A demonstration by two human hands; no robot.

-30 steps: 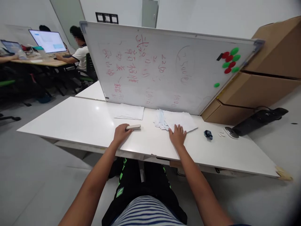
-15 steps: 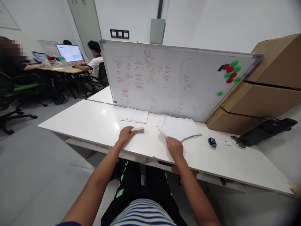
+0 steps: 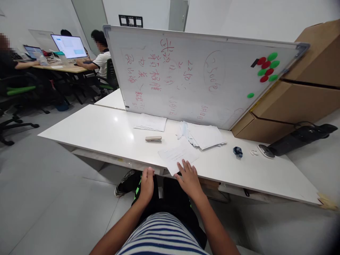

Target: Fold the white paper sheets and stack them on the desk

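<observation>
A sheet of paper [image 3: 175, 153] lies slantwise at the front edge of the white desk [image 3: 87, 131]. On its near corner rests my right hand [image 3: 189, 179], open with the fingers spread. My left hand [image 3: 147, 184] hovers just off the desk's front edge, its fingers curled together and nothing visible in them. Behind the sheet stands a beige stapler [image 3: 153, 139], touched by neither hand. Farther back is a fanned pile of papers [image 3: 208, 135], and to its left a smaller stack of papers [image 3: 151, 122].
A whiteboard [image 3: 191, 81] with red writing and magnets leans along the desk's back. On the right are cardboard boxes [image 3: 305, 102], a black bottle [image 3: 297, 141], a mouse [image 3: 266, 151] and a small dark blue object [image 3: 237, 152]. Other people sit at a far desk.
My left hand has let go of the stapler and drawn back to the desk edge. One sheet has come from the pile toward me, under my right hand. The view has tilted down.
</observation>
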